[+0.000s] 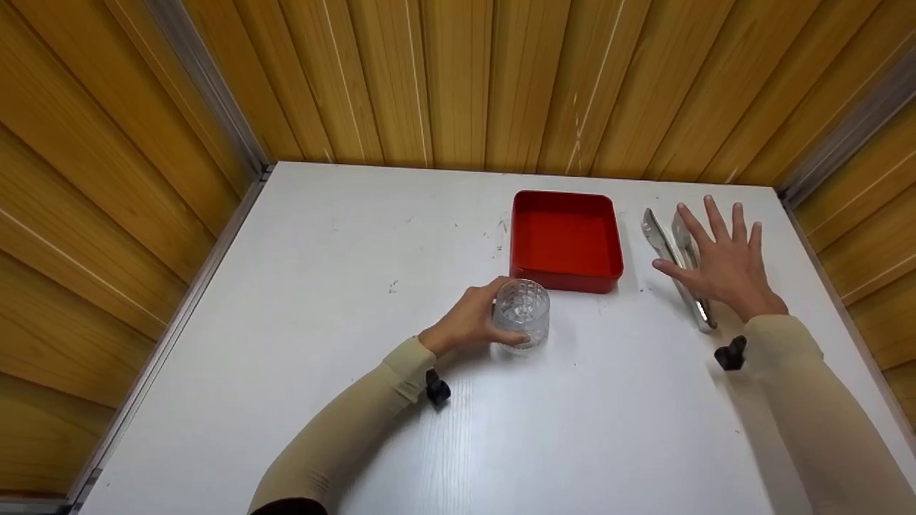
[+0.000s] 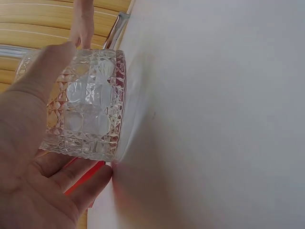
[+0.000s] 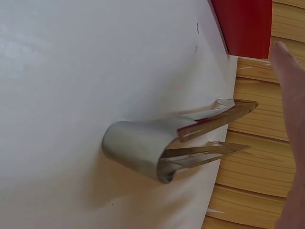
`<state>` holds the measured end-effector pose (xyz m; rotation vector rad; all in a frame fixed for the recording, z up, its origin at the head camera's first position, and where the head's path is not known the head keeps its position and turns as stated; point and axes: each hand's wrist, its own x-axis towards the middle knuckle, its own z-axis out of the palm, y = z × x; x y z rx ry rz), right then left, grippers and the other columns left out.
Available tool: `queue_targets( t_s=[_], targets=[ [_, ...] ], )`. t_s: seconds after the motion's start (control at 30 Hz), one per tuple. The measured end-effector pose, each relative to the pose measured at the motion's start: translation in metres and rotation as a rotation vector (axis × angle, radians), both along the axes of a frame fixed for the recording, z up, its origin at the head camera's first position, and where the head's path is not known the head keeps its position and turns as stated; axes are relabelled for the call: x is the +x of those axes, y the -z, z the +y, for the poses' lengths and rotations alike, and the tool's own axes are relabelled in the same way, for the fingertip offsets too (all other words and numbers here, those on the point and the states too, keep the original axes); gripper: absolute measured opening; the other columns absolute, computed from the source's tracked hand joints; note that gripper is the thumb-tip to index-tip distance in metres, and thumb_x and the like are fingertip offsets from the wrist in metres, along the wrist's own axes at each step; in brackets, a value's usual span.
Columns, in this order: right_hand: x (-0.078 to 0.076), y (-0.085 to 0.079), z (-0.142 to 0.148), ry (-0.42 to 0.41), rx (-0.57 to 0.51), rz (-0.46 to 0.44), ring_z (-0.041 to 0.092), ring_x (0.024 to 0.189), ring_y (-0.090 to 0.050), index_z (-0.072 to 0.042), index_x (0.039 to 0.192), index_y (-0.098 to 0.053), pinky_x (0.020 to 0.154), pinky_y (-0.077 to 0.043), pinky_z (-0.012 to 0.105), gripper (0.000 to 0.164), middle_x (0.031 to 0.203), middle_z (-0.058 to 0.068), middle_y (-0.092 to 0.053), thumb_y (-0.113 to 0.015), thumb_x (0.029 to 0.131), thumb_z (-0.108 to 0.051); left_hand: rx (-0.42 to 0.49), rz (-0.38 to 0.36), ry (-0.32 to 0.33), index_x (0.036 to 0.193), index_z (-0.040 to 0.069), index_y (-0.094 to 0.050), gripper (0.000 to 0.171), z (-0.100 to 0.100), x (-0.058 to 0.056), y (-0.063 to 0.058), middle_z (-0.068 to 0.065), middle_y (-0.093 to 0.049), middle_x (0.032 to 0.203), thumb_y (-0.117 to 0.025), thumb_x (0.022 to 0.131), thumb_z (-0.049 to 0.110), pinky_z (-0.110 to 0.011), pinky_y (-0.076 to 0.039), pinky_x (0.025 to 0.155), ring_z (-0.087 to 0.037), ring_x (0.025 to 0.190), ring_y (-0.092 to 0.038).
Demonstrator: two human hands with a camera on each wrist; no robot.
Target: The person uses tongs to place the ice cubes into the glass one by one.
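Note:
A clear, faceted drinking glass [image 1: 524,307] stands on the white table near the middle. My left hand [image 1: 465,320] holds it from the left, thumb on the near side and fingers round the far side. The left wrist view shows the cut pattern of the glass [image 2: 93,102] between thumb and fingers. My right hand [image 1: 733,272] is spread wide over a pair of metal tongs [image 1: 669,247], hiding part of them. Seen from the right wrist, the tongs [image 3: 136,145] lie with their bent end toward the camera, and the thumb [image 3: 288,71] is beside them, holding nothing.
A red square box [image 1: 565,281], open at the top, sits just behind the glass and left of the tongs. Yellow wood-look panels [image 1: 458,86] rise along the back and both sides of the white table [image 1: 322,236].

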<state>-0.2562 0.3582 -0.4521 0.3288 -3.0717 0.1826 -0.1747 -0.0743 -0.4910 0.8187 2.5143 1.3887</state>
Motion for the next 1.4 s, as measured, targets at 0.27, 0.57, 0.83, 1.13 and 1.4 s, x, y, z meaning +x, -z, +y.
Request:
queue_targets(
  t_s=[0.27, 0.57, 0.83, 1.13, 1.4],
  targets=[
    [0.001, 0.002, -0.011, 0.011, -0.021, -0.006, 0.051, 0.151, 0.018, -0.034, 0.166, -0.001, 0.112, 0.019, 0.072, 0.1, 0.171, 0.012, 0.016, -0.049, 0.09, -0.078, -0.027, 0.011, -0.118, 0.139, 0.006, -0.053, 0.081, -0.048, -0.014, -0.004, -0.009, -0.069, 0.126, -0.094, 0.073, 0.029, -0.034, -0.055, 0.097, -0.021, 0.112, -0.066],
    [0.006, 0.004, -0.016, 0.018, -0.008, -0.021, 0.054, 0.151, 0.013, -0.033, 0.166, -0.003, 0.113, 0.015, 0.074, 0.1, 0.171, 0.014, 0.012, -0.049, 0.09, -0.078, -0.075, -0.012, -0.295, 0.147, 0.004, -0.045, 0.092, -0.076, -0.051, -0.004, -0.018, -0.062, 0.137, -0.093, 0.075, 0.033, -0.042, -0.049, 0.108, -0.03, 0.124, -0.06],
    [0.012, 0.002, -0.023, 0.008, -0.021, -0.014, 0.054, 0.151, 0.009, -0.034, 0.166, -0.005, 0.113, 0.012, 0.076, 0.097, 0.172, 0.015, 0.005, -0.05, 0.091, -0.076, -0.085, -0.058, -0.39, 0.152, 0.006, -0.037, 0.094, -0.089, -0.084, -0.006, -0.018, -0.054, 0.147, -0.089, 0.08, 0.038, -0.045, -0.043, 0.114, -0.031, 0.133, -0.053],
    [0.01, 0.0, -0.032, 0.01, -0.023, -0.02, 0.055, 0.151, 0.007, -0.035, 0.166, -0.005, 0.113, 0.012, 0.076, 0.096, 0.172, 0.015, 0.005, -0.049, 0.092, -0.076, -0.056, -0.045, -0.454, 0.15, 0.005, -0.04, 0.092, -0.096, -0.106, -0.007, -0.022, -0.055, 0.145, -0.09, 0.08, 0.036, -0.045, -0.043, 0.113, -0.033, 0.133, -0.053],
    [0.01, 0.004, -0.036, 0.006, -0.025, -0.037, 0.054, 0.152, 0.007, -0.036, 0.166, -0.004, 0.114, 0.012, 0.076, 0.095, 0.172, 0.014, 0.005, -0.048, 0.091, -0.077, -0.087, -0.074, -0.503, 0.15, 0.006, -0.039, 0.092, -0.097, -0.115, -0.006, -0.021, -0.053, 0.147, -0.089, 0.08, 0.039, -0.045, -0.042, 0.114, -0.032, 0.135, -0.051]
  ],
)
